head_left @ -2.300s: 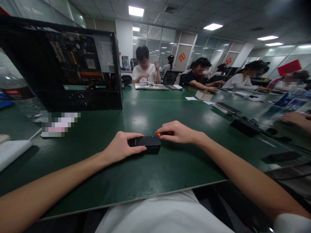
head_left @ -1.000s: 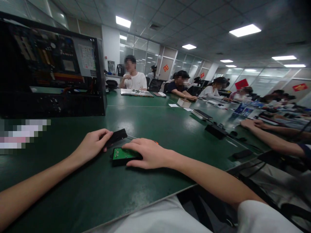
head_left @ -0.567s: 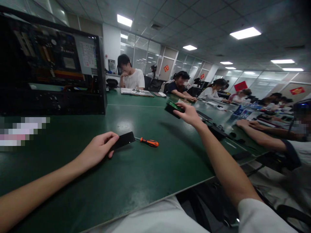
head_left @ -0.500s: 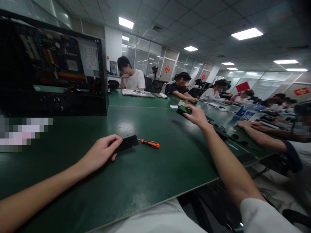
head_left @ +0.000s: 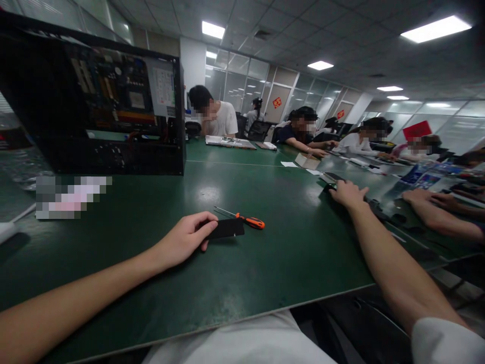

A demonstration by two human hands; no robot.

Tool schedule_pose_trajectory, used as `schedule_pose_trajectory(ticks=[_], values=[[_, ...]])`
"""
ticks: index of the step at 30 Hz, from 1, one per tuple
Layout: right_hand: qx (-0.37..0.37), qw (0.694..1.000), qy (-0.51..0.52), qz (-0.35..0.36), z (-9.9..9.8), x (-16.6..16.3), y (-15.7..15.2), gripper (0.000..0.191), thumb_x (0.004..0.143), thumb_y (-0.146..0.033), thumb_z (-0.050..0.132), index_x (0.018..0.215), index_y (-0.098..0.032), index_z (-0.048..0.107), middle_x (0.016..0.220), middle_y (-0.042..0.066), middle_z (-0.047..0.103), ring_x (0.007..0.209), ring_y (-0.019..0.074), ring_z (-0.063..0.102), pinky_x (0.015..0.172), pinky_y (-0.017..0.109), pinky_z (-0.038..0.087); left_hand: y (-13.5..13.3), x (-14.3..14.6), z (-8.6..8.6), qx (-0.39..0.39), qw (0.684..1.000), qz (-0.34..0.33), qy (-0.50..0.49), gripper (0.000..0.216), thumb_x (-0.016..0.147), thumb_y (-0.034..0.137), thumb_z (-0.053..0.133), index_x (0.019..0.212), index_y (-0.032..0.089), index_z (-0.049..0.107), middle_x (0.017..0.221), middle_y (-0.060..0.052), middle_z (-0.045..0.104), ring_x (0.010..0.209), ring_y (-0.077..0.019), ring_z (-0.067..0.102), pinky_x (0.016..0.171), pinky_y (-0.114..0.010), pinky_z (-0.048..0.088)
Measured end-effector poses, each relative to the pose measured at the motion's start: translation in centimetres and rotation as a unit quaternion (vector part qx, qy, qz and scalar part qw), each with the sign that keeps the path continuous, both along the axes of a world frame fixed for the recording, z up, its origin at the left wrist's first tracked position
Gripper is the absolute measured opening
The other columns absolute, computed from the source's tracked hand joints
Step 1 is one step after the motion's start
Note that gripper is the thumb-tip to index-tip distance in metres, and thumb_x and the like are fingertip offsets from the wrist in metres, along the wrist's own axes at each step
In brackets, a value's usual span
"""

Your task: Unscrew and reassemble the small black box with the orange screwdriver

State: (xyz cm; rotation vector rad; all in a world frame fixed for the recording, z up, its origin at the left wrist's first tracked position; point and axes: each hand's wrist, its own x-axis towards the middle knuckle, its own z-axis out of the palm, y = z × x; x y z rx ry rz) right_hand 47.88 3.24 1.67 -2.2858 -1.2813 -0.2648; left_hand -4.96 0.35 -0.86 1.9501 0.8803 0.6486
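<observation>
My left hand [head_left: 189, 237] is closed round one end of a flat black rectangular plate [head_left: 227, 228], held just above the table. Behind the plate lies a screwdriver [head_left: 254, 222] with an orange and black handle, its thin shaft pointing left. Stretched far to the right, my right hand [head_left: 348, 194] has its fingertips on a dark box-like piece [head_left: 328, 188] low at the table. The fingers hide most of that piece, and one finger sticks out to the right. Beside it is a flat dark slab [head_left: 334, 176].
An open computer case [head_left: 147, 146] stands at the left on the green table [head_left: 212, 293]. A small cardboard box [head_left: 306, 161] and white paper slips [head_left: 289, 164] lie farther back. To the right are a co-worker's hands [head_left: 420, 199] and black parts. Other people sit behind.
My right hand has moved right and down with the dark piece, from above the table to its surface. The view has shifted left. My left hand still holds the plate.
</observation>
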Motion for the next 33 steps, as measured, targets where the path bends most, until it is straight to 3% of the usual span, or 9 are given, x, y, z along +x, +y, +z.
schedule_pose_trajectory(ticks=[6,7,10,14,19,22,24,28,33], values=[[0.025,0.961,0.049,0.271,1.6,-14.0,0.5,0.046,0.104,-0.045,0.036,0.134,-0.018,0.059,0.131,0.014,0.066,0.113,0.0217,0.066,0.1,0.038,0.051,-0.5,0.6,0.2,0.108,0.994,-0.006,0.01,0.028,0.096,0.038,0.053,0.106,0.018,0.071,0.081,-0.003,0.07,0.073,-0.0186,0.065,0.067,-0.028,0.046],[0.01,0.937,0.073,0.34,1.6,-17.2,-0.3,0.051,0.107,-0.048,0.028,0.135,-0.021,0.059,0.128,0.011,0.068,0.105,0.0181,0.068,0.093,0.033,0.054,-0.6,0.7,0.3,0.138,0.99,0.001,0.01,0.026,0.096,0.036,0.055,0.105,0.018,0.071,0.087,-0.004,0.073,0.076,-0.019,0.066,0.069,-0.028,0.048],[-0.053,0.783,0.194,0.589,1.2,-25.7,-4.0,0.056,0.107,-0.053,0.031,0.139,-0.018,0.059,0.125,0.012,0.068,0.102,0.0178,0.068,0.09,0.032,0.055,-0.8,0.9,0.3,0.217,0.976,0.026,0.012,0.023,0.095,0.034,0.057,0.104,0.019,0.072,0.097,-0.005,0.077,0.079,-0.0193,0.068,0.073,-0.029,0.051],[-0.081,0.739,0.157,0.65,0.5,-30.2,-7.4,0.044,0.107,-0.041,0.04,0.14,-0.023,0.061,0.115,0.006,0.072,0.093,0.0156,0.068,0.09,0.031,0.054,-0.7,0.7,-0.2,0.268,0.963,0.028,0.012,0.022,0.098,0.034,0.056,0.106,0.021,0.072,0.101,-0.005,0.078,0.089,-0.0205,0.071,0.082,-0.029,0.054],[-0.064,0.785,0.075,0.611,1.4,-24.6,-3.9,0.039,0.103,-0.037,0.047,0.134,-0.023,0.068,0.13,0.008,0.068,0.116,0.0206,0.064,0.102,0.035,0.05,-0.5,0.7,-0.4,0.261,0.963,0.05,0.051,0.041,0.095,0.039,0.062,0.132,0.022,0.059,0.121,-0.008,0.071,0.097,-0.0238,0.069,0.085,-0.034,0.057],[-0.032,0.927,-0.059,0.368,3.2,-17.0,-0.5,0.038,0.099,-0.037,0.056,0.134,-0.028,0.068,0.134,0.004,0.067,0.119,0.019,0.063,0.103,0.03,0.047,-0.3,0.7,-0.5,0.261,0.964,0.021,0.052,0.035,0.098,0.031,0.056,0.131,0.019,0.058,0.127,-0.011,0.068,0.11,-0.0253,0.066,0.099,-0.039,0.054],[-0.016,0.971,-0.077,0.226,4.1,-11.2,0.7,0.042,0.097,-0.028,0.057,0.135,-0.017,0.068,0.131,0.015,0.068,0.117,0.0247,0.062,0.102,0.034,0.044,-0.3,0.8,-0.6,0.275,0.959,-0.027,0.063,0.032,0.098,0.028,0.055,0.128,0.018,0.06,0.131,-0.012,0.066,0.119,-0.0263,0.063,0.107,-0.042,0.05],[-0.031,0.997,-0.074,-0.002,3.7,-1.3,0.3,0.044,0.098,-0.026,0.052,0.133,-0.004,0.067,0.124,0.032,0.065,0.11,0.033,0.063,0.092,0.045,0.043,-1.6,1.5,-0.5,0.296,0.94,-0.125,0.116,0.038,0.097,0.029,0.058,0.133,0.019,0.059,0.145,-0.014,0.058,0.136,-0.0295,0.053,0.114,-0.048,0.043],[-0.09,0.991,-0.059,-0.076,-0.1,4.8,-0.7,0.029,0.096,-0.034,0.064,0.117,-0.016,0.07,0.111,0.012,0.07,0.101,0.022,0.066,0.088,0.039,0.054,-5.0,2.0,0.5,0.256,0.91,-0.264,0.191,0.084,0.081,0.051,0.075,0.154,0.022,0.044,0.163,-0.017,0.039,0.151,-0.045,0.03,0.122,-0.071,0.018]])
